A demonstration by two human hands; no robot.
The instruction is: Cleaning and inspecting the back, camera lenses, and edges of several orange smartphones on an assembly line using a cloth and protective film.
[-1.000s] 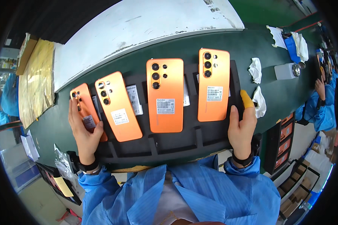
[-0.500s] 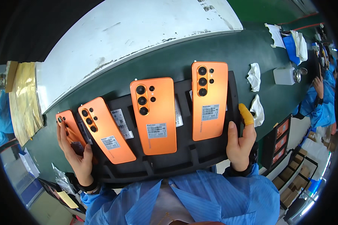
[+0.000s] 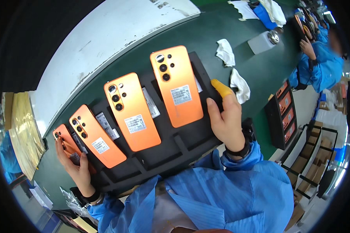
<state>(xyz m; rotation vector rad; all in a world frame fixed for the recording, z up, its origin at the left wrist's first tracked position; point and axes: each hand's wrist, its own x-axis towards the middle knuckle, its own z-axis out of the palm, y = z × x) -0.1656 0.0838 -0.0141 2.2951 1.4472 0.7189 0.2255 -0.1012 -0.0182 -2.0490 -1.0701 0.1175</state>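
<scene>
Tray: a black foam tray (image 3: 171, 149) with raised dividers, held at both ends against the person's chest over the green counter (image 3: 241, 46). Compared with a second ago it has swung round — its right end is now higher and further off, its left end lower and nearer the body.
Phones: four orange phones lie back-up in the slots — the far-left phone (image 3: 68, 145), the second phone (image 3: 96, 136), the third phone (image 3: 131, 112) and the right phone (image 3: 176, 85). All four sit in the same slots as before; none has slid.
Left hand: the left hand (image 3: 77, 167) has its grip closed round the tray's left end, thumb lying over the far-left phone.
Right hand: the right hand (image 3: 226, 118) has its grip closed on the tray's right edge, fingers on top; the forefinger wears a yellow finger cot (image 3: 221, 88).
What the change means: my reading is that the tray is being carried or turned as one load, with the phones riding along — not being picked out singly.
Around: white cloths (image 3: 232, 66) and a small white container (image 3: 262, 42) lie on the counter beyond; a co-worker in blue (image 3: 319, 62) works at the far right.
</scene>
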